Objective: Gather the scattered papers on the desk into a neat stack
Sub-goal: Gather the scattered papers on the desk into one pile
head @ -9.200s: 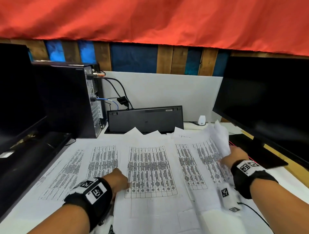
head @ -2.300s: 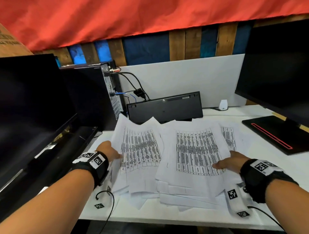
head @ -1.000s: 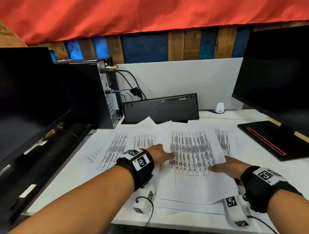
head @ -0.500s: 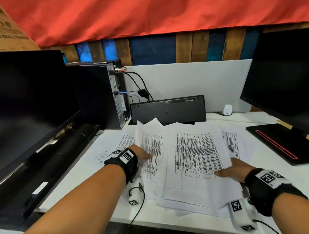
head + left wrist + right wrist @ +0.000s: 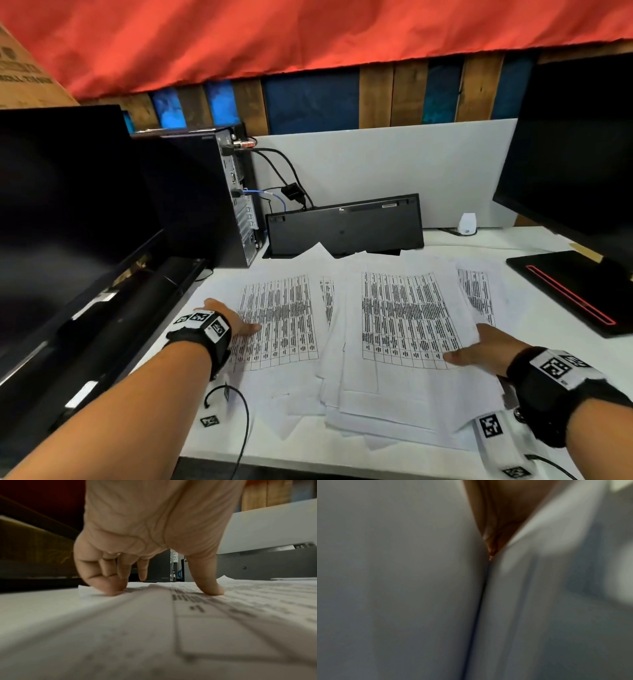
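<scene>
White printed sheets lie on the white desk [image 5: 548, 342]. A loose, uneven pile of papers [image 5: 407, 318] sits centre-right, with edges sticking out at the front. My right hand [image 5: 479, 349] holds its right edge with the thumb on top and the fingers hidden below. In the right wrist view, the right hand [image 5: 496, 513] is wedged between blurred sheets [image 5: 402, 588]. One left sheet [image 5: 277, 318] lies flat, partly tucked under the pile. My left hand [image 5: 236, 322] is at its left edge. Bent fingers [image 5: 106, 586] and thumb [image 5: 211, 588] press on the sheet [image 5: 171, 628], which ridges up between them.
A black keyboard [image 5: 344, 226] leans against the white partition behind the papers. A PC tower [image 5: 191, 195] and a dark monitor [image 5: 61, 205] stand on the left. Right are another monitor [image 5: 575, 171] and a black pad [image 5: 575, 291]. A cable [image 5: 239, 421] loops near the front edge.
Half a second ago my left hand held sheets raised beside the pile. Now the left sheet lies flat, with that hand at its left edge. The right hand stays on the pile.
</scene>
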The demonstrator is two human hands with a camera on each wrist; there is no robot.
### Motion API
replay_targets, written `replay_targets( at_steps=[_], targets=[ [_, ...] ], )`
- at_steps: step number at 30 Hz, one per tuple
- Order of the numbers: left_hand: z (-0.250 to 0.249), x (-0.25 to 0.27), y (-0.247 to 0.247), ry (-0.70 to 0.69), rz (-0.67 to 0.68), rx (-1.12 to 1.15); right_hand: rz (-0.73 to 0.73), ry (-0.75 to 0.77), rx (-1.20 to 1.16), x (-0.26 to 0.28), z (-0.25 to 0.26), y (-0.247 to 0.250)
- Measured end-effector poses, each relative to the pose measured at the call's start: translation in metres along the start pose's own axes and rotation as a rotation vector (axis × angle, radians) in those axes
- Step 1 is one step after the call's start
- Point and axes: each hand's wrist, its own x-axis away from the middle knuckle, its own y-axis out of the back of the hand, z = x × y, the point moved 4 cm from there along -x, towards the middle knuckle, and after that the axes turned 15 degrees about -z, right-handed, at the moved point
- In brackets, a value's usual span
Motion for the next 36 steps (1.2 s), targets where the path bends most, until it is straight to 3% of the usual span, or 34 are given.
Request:
replay_targets(
  at_steps=[6,13,16,19,25,32,36],
  targets=[
    [-0.019,0.007,0.003,-0.106,0.047,0.024,-0.002,0.027,-0.006,0.011,0.012,0.002],
    [-0.019,0.000,-0.011,-0.073,0.084,0.040,-0.039,-0.029,0.010,0.007,0.008,0.002],
    [-0.016,0.000,0.001,-0.111,-0.002,-0.108,-0.077,-0.050,0.027,0.020,0.021,0.004],
    [-0.016,-0.001,0.007,-0.200,-0.002,-0.176,-0.101,-0.046,0.035,0.022,0.023,0.006],
    [-0.005,0.003,0.008,-0.139,0.041,-0.182,-0.093,-0.057,0.014,0.023,0.021,0.006],
    [0.007,-0.034,-0.001,-0.231,0.067,-0.213,-0.045,-0.066,0.025,0.017,0.016,0.005],
    [0.016,-0.042,-0.003,-0.180,0.034,-0.172,-0.049,-0.068,0.005,0.017,0.018,0.005]
  ],
)
